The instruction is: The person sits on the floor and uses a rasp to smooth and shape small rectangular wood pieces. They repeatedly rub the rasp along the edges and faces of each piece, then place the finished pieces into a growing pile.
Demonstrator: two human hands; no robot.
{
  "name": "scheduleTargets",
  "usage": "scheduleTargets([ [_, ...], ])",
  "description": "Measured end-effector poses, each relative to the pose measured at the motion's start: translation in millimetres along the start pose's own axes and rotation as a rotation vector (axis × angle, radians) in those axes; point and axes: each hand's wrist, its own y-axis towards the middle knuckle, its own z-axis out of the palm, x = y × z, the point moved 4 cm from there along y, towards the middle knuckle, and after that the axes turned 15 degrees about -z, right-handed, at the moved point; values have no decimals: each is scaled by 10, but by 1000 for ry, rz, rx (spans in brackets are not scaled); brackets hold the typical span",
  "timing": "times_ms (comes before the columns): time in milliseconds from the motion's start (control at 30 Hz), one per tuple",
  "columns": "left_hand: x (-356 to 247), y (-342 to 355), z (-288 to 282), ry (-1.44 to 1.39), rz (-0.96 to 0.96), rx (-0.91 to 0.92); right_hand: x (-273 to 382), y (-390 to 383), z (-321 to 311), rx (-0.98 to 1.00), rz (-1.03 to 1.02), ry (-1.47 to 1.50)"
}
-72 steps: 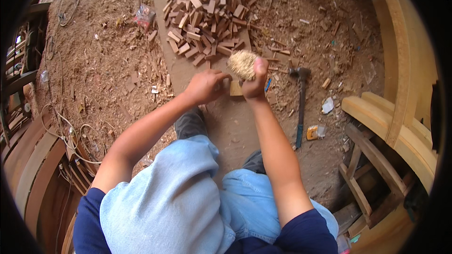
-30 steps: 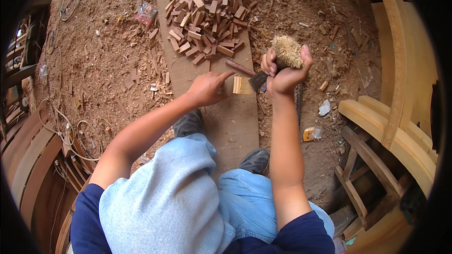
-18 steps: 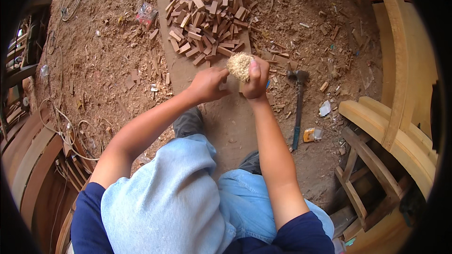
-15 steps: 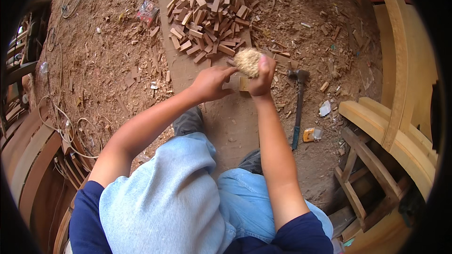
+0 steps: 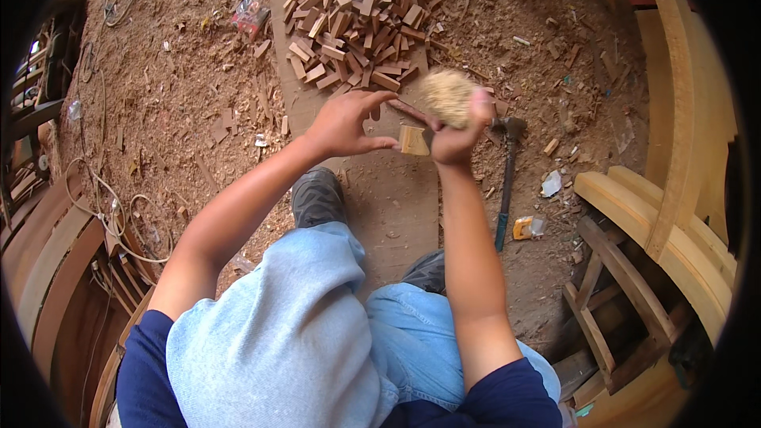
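Observation:
My right hand [image 5: 458, 141] is closed around an object with a rough, tan, fibrous rounded top [image 5: 448, 97], blurred by motion; its kind does not show. From beside it a thin reddish-brown wooden strip [image 5: 412, 113] slants toward my left fingertips. My left hand [image 5: 347, 123] has its thumb and fingers spread apart. Its thumb tip lies close against the left side of a small pale wooden block [image 5: 412, 141]; whether they touch I cannot tell. The block is on the brown board [image 5: 388, 198] between my feet, just left of my right hand.
A heap of small cut wood pieces [image 5: 353, 24] covers the board's far end. Right of my hands lies a hammer [image 5: 506, 182], with a yellow packet [image 5: 527, 227] beside it. Curved timber parts [image 5: 650, 222] stand at the right. Cords [image 5: 119, 222] and shavings litter the left ground.
My right hand has shifted to the right with the tan-topped object, away from my left hand. My left fingers are spread wider, and more of the pale block shows.

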Motion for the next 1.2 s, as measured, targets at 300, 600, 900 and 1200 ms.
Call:
scheduleTargets([
  [300,-47,77,108,46,2,134,-335,-129,-69,-104,217,193],
  [600,-71,-97,266,71,42,140,-270,78,-294,-229,444,492],
  [900,13,-105,333,91,16,114,-393,47,-439,-302,517,588],
  [1200,71,-117,371,80,27,56,-131,217,-381,-49,317,536],
])
